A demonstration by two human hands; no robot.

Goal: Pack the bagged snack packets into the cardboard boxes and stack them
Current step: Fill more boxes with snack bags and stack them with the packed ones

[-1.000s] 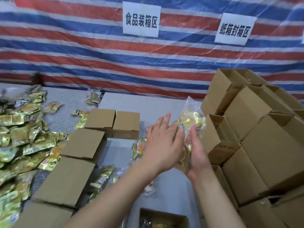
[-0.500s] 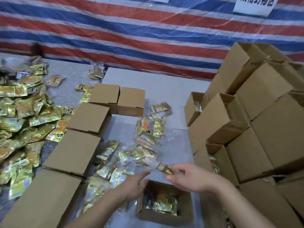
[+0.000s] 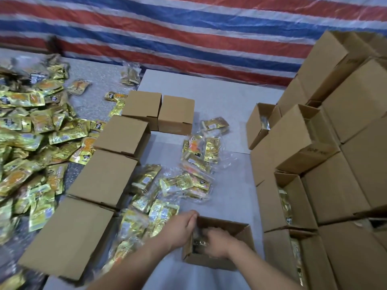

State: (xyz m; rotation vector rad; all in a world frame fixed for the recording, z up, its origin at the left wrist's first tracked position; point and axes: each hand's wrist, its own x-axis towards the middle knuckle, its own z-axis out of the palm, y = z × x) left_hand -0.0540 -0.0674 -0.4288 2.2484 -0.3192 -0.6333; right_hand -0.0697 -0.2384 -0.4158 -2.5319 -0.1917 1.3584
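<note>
Both hands work at the open cardboard box (image 3: 217, 243) at the near edge of the white table (image 3: 209, 97). The left hand (image 3: 182, 226) rests at the box's left wall, fingers curled over the rim at the far left corner; whether it grips the rim or only lies on it cannot be told. The right hand (image 3: 215, 241) is inside the box, fingers bent downward onto the gold snack packets (image 3: 199, 244) already in it; whether the fingers pinch a packet or only press on it cannot be told, as the fingertips are hidden. Just left of the left hand and beyond it lies a loose spread of clear-bagged gold packets (image 3: 159, 197) on the table, with more bagged packets (image 3: 201, 149) farther beyond both hands. Farther left of the left hand, a row of closed boxes (image 3: 104, 176) runs away from the person, ending in two closed boxes (image 3: 159, 111) side by side. Beyond that row to the left is a large heap of unbagged gold packets (image 3: 27, 143). To the right of the right hand stands a stack of boxes (image 3: 326, 155) with openings turned toward the hands, several showing gold packets inside. A red, white and blue striped tarpaulin (image 3: 188, 32) hangs behind the table.
</note>
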